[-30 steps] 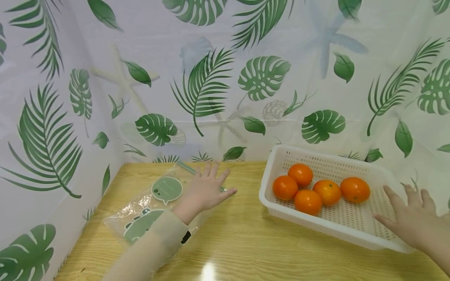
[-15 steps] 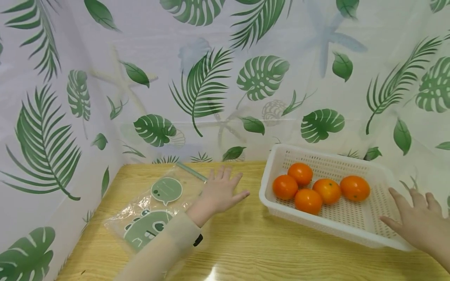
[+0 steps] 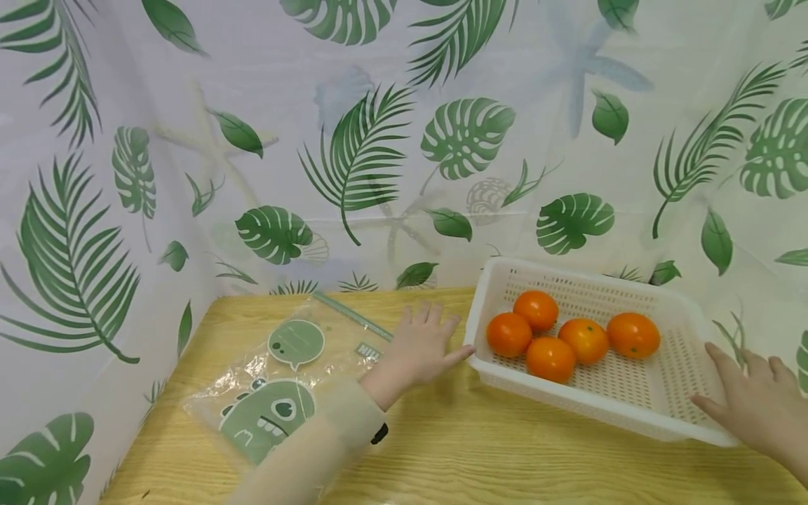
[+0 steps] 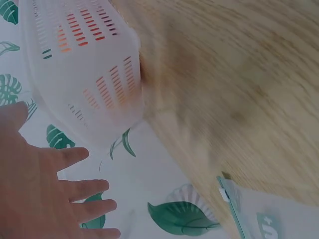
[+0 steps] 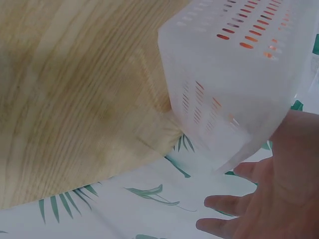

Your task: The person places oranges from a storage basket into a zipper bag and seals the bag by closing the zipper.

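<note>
A white perforated plastic basket (image 3: 606, 410) holds several orange, round fruits (image 3: 583, 341) that look like oranges or tangerines. My left hand (image 3: 416, 351) is at the basket's left end with its fingers spread, the thumb tip right at the rim in the head view. At the other end is my right hand (image 3: 760, 407), fingers also spread, close by the basket's right rim. Each wrist view shows one end wall of the basket, with the left hand (image 4: 55, 189) and the right hand (image 5: 269, 184) beside it and nothing in their palms.
Left of the basket, a clear zip bag (image 3: 278, 393) with green cartoon prints lies flat on the wooden table (image 3: 454, 449), partly under the left forearm. A white leaf-patterned sheet (image 3: 391, 140) stands behind the table and along its left side.
My left hand has moved right, from over the bag to the basket's left end. The right hand has shifted slightly right and down along the basket's right end. The fruits stay put.
</note>
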Available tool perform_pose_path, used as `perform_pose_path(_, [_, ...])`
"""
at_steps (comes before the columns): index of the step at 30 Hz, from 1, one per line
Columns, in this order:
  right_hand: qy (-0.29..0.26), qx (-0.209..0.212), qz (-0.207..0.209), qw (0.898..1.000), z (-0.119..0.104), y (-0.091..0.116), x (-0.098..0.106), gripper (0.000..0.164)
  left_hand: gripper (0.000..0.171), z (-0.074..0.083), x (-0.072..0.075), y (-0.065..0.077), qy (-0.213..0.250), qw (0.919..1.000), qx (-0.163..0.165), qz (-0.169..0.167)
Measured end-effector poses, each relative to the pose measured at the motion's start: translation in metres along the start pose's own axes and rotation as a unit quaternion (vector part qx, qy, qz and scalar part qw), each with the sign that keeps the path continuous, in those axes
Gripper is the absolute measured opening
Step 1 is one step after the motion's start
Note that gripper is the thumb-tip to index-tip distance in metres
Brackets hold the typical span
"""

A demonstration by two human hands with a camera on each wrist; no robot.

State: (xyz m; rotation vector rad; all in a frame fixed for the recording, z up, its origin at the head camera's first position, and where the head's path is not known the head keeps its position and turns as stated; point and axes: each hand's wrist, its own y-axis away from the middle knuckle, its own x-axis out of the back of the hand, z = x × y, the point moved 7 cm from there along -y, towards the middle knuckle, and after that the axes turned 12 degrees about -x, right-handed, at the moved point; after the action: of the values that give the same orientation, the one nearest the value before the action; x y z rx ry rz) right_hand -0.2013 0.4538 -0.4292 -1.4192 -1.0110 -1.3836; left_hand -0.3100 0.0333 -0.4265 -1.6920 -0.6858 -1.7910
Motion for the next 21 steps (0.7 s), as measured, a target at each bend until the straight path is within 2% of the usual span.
perform_pose_path(7, [-0.004,-0.012,0.018,1.000,0.004,0.002,-0.003,0.084,0.073,0.011,-0.005,-0.008,0.003,1.0000,-0.006,0.000])
perform_pose_path(10, [-0.013,-0.017,0.013,1.000,0.004,0.002,-0.003,0.084,0.074,0.013,-0.004,-0.010,0.009,0.9999,-0.006,0.003])
perform_pose_path(14, [-0.012,-0.017,0.000,1.000,0.001,0.004,0.000,0.081,0.076,0.016,-0.001,-0.011,0.001,0.9998,-0.011,0.019])
perform_pose_path(21, [-0.008,0.010,-0.004,1.000,0.000,0.003,0.002,0.077,0.071,0.022,0.004,-0.011,-0.014,0.9978,-0.041,0.050])
